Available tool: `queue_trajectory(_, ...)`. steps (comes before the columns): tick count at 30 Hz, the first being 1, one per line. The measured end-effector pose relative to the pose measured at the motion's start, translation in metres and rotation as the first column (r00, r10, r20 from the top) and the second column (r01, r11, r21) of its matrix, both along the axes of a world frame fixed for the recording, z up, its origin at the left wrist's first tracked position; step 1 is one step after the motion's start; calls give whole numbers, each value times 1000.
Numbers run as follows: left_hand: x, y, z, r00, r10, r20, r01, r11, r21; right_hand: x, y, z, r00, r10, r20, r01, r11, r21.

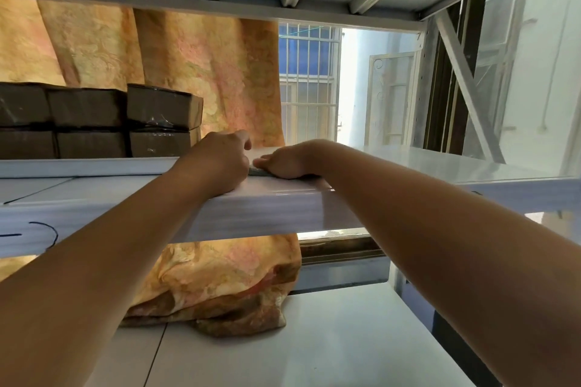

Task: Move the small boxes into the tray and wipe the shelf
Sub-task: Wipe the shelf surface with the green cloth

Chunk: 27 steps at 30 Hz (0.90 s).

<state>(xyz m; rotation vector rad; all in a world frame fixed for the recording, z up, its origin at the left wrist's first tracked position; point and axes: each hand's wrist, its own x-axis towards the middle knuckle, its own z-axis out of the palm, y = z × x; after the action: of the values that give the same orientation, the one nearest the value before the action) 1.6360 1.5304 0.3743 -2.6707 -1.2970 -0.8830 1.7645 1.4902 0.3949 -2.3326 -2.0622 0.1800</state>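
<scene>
Room: white metal rack before an orange curtain (201, 72) and a barred window (309, 78).
Left hand (220, 160): curled, knuckles up, resting on the shelf (408, 163) front edge; whether it grips anything, cannot tell.
Right hand (284, 162): just at its 3 o'clock, fingers pressed down on a thin grey cloth (259, 171).
Boxes (94, 121): brown, stacked two high, at 9 o'clock of the hands, on the shelf.

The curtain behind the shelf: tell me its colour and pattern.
Orange-yellow curtain with a faint pinkish floral print, clearest in the head view.
</scene>
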Motion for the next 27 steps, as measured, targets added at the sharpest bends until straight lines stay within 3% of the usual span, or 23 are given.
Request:
queue_trajectory(12,-3,-5,0,999,51,-18,-50,997,56,-27,33,7,976,28,-216,-39,998,-46)
queue_trajectory(18,-4,-3,-1,1000,-21,-24,21,1000,15,-14,43,12,994,-20,-111,11,997,-80)
queue_trajectory(27,-5,-10,2,983,-165,-79,160,985,-68,56,26,11,954,-299,-20,298,953,-56)
